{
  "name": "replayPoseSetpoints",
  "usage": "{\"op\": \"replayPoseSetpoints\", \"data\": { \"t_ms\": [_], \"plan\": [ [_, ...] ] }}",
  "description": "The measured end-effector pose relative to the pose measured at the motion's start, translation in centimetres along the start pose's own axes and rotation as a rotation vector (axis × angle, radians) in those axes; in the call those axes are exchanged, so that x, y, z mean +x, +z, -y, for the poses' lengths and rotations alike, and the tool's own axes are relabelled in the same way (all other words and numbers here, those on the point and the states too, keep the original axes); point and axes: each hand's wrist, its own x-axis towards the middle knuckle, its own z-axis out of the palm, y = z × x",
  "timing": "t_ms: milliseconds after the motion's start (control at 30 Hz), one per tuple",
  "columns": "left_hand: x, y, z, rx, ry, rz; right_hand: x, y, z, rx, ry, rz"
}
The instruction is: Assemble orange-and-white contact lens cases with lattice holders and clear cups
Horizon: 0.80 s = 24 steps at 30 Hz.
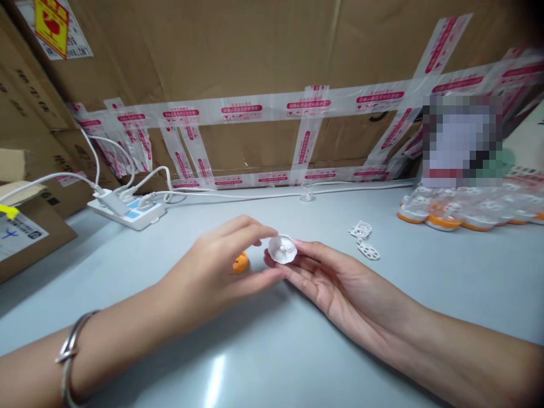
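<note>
A small white cup-shaped plastic piece (283,250) is held at the middle, its hollow side facing me. My right hand (335,277) is closed on it, palm up, with the thumb at its right edge and the fingers beneath. From the left, my left hand (221,263) reaches over with index finger and thumb spread apart. Its index fingertip is at the upper rim, and its thumb tip lies by the right fingers below; whether it grips the piece is unclear. Behind the left hand's gap sits a small orange piece (240,262), partly hidden.
White perforated plastic pieces (364,241) lie right of centre. A clear round object (306,192) is near the back cable. Several bagged white-and-orange items (450,212) line the right. A power strip (131,209) with plugs stands back left. A taped cardboard box (255,62) blocks the rear.
</note>
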Motion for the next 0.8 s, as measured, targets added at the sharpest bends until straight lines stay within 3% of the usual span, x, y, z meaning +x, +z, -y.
{"op": "replayPoseSetpoints", "data": {
  "t_ms": [200, 333, 467, 800],
  "plan": [
    [-0.3, 1.0, -0.2, -0.031, -0.017, -0.006, -0.1, -0.2, 0.1, -0.034, 0.074, 0.027],
    [-0.4, 0.7, -0.2, -0.057, 0.037, 0.043, -0.1, -0.6, 0.8, -0.231, 0.143, 0.078],
    [-0.5, 0.3, -0.4, -0.019, 0.104, 0.102, -0.1, -0.7, 1.4, -0.386, 0.181, 0.043],
    [-0.8, 0.2, -0.8, 0.065, 0.090, 0.040, -0.1, -0.2, 1.1, -0.513, 0.097, -0.033]
  ]
}}
